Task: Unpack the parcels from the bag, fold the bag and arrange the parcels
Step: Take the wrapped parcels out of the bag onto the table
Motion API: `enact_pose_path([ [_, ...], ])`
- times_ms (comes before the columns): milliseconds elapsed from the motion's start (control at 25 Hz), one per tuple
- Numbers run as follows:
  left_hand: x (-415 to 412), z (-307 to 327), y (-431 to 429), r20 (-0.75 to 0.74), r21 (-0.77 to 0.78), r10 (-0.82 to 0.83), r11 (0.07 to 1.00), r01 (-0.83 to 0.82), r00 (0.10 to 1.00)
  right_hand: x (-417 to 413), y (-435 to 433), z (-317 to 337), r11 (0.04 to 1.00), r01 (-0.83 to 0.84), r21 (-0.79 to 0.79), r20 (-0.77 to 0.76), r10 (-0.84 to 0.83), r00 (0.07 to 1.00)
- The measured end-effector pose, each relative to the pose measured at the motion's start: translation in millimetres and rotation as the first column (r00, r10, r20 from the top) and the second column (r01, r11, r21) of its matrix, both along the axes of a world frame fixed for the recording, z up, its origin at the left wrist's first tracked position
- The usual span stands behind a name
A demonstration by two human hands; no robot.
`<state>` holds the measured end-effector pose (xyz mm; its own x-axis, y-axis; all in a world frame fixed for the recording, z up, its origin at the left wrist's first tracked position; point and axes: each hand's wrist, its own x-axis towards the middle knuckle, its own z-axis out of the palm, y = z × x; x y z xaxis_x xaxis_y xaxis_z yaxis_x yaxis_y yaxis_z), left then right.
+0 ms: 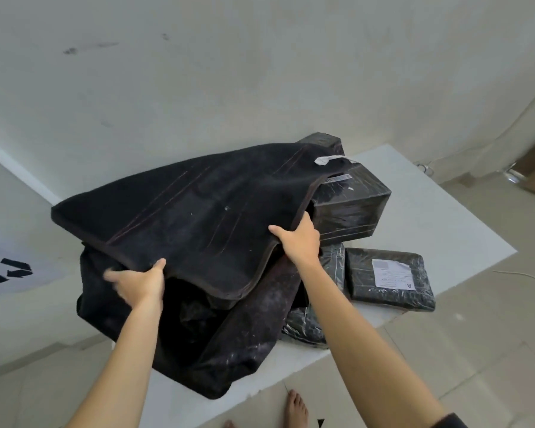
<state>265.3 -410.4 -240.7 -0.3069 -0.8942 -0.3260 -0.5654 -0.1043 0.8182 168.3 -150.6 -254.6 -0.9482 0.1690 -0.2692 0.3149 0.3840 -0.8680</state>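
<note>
The black bag (198,217) is being held over the white tabletop (420,193), its near hem pinched by the left hand (139,282) and the right hand (300,239). Wrapped parcels (389,279) are lying to the right; the hem should be kept taut and level for a clean fold.

The white table (420,193) carries the black bag (198,217) and wrapped parcels (389,278).

Your white table (426,186) under both hands, your bare foot (295,409) on the tiled floor (491,350) below the right hand, black-marked sheet (7,270) left of the left hand
</note>
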Motion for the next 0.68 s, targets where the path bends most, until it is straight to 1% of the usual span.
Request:
enact_pose_path([
  [40,-1,9,1,0.007,-0.179,0.017,0.984,-0.016,1.0,-2,-1,0,0.999,-0.022,0.036,0.022,0.021,1.0],
  [80,-5,22,5,-0.002,-0.389,0.0,0.921,-0.001,1.0,-3,0,-1,0.998,-0.037,0.058,0.043,0.035,0.998],
  [120,-14,38,14,-0.031,-0.578,-0.077,0.815,0.045,0.997,-4,1,-1,0.997,-0.046,0.062,0.045,0.043,0.998],
  [160,-25,58,28,0.001,-0.703,-0.233,0.692,0.166,0.973,-3,4,-2,0.998,-0.052,0.046,0.039,0.05,0.998],
  [200,-39,76,44,0.102,-0.737,-0.434,0.572,0.361,0.895,-1,7,-4,0.998,-0.064,0.016,0.035,0.063,0.997],
  [240,-54,86,63,0.228,-0.672,-0.627,0.452,0.587,0.745,0,11,-7,0.996,-0.084,-0.012,0.036,0.085,0.996],
  [280,-68,90,85,0.324,-0.507,-0.784,0.329,0.797,0.53,2,16,-9,0.993,-0.105,-0.052,0.041,0.108,0.993],
  [320,-79,90,109,0.393,-0.278,-0.87,0.196,0.941,0.297,2,22,-11,0.988,-0.113,-0.105,0.043,0.119,0.992],
  [360,-88,80,133,0.466,-0.069,-0.879,0.08,0.994,0.103,3,32,-14,0.981,-0.095,-0.166,0.032,0.102,0.994],
  [400,-93,65,153,0.568,0.075,-0.822,0.012,0.997,-0.033,2,42,-18,0.974,-0.055,-0.218,0.009,0.058,0.998],
  [440,-96,47,171,0.676,0.134,-0.731,-0.005,0.991,-0.095,3,53,-24,0.97,-0.006,-0.241,-0.016,0.003,1.0],
  [480,-96,28,185,0.769,0.127,-0.631,0.0,0.992,-0.098,6,64,-29,0.97,0.04,-0.239,-0.026,-0.047,0.999],
  [520,-94,10,195,0.843,0.068,-0.535,0.018,0.998,-0.048,11,72,-39,0.973,0.097,-0.208,-0.002,-0.099,0.995],
  [560,-92,-4,203,0.892,-0.027,-0.45,0.026,0.999,0.036,17,78,-49,0.972,0.16,-0.171,0.044,-0.154,0.987],
  [600,-91,-13,207,0.918,-0.128,-0.378,0.01,0.992,0.122,26,80,-59,0.964,0.223,-0.145,0.099,-0.21,0.973],
  [640,-89,-19,208,0.924,-0.212,-0.33,-0.024,0.977,0.192,37,79,-69,0.955,0.259,-0.142,0.158,-0.237,0.959],
  [680,-88,-25,206,0.912,-0.288,-0.323,-0.062,0.956,0.254,48,76,-76,0.955,0.248,-0.164,0.228,-0.208,0.951],
])
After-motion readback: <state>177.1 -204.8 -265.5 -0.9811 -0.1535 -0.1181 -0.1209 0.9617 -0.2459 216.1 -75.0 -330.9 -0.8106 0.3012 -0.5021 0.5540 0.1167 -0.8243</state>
